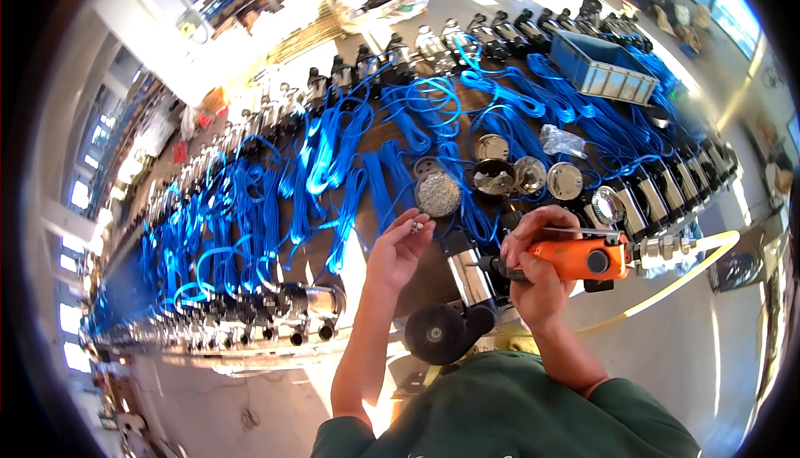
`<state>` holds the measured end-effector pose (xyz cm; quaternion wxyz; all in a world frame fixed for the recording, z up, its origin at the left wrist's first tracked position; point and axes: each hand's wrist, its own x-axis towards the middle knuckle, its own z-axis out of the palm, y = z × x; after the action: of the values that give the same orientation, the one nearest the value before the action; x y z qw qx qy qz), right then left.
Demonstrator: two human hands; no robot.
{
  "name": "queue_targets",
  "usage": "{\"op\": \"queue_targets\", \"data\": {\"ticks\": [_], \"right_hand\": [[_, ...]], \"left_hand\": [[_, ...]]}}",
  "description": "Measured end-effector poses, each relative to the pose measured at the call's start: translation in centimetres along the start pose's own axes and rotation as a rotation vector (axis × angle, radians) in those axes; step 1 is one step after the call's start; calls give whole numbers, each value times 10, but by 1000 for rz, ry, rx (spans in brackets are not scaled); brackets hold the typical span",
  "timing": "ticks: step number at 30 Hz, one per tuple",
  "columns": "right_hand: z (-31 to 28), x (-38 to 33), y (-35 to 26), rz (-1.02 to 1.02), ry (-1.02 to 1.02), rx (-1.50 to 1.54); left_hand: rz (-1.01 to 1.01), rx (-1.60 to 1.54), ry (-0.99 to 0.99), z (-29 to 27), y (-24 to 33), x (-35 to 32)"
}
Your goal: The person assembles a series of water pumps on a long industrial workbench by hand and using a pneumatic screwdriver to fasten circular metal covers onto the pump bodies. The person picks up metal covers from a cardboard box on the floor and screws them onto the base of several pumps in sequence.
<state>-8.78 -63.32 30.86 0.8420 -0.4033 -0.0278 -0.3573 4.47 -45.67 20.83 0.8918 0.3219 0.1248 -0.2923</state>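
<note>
My right hand [537,270] is wrapped round an orange air screwdriver [579,260], its bit pointing left. A yellow hose [708,250] runs from its back end. My left hand [402,250] is palm up with the fingers curled, and small shiny screws [416,227] sit at its fingertips. Just beyond that hand stands a round dish of small screws [438,194]. Between my hands lies a steel-bodied pump [470,275] with a black round end [437,333] toward me, under the screwdriver's bit.
Coiled blue cables [333,150] cover much of the table. Rows of steel and black pumps line both long edges. Round metal covers [564,180] and a clear plastic bag [562,140] lie right of the dish. A blue-grey crate [602,68] stands at the far right.
</note>
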Motion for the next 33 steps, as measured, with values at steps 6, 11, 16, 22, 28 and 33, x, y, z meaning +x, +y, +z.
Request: {"op": "queue_targets", "data": {"ticks": [6,11,16,22,28,33], "right_hand": [[39,-11,23,-61,-157,120],[43,-20,39,-28,-272,127],[46,-25,48,2,-259,101],[47,-25,51,-19,-282,101],[38,-25,56,-70,-459,136],[31,-29,53,-40,-434,88]], "left_hand": [[16,-111,24,4,-13,-83],[74,-75,45,8,-20,-112],[107,-133,4,-1,-22,-117],[144,-145,20,-3,-26,-120],[161,-30,64,-1,-30,-122],[76,136,-166,-33,-22,-111]]}}
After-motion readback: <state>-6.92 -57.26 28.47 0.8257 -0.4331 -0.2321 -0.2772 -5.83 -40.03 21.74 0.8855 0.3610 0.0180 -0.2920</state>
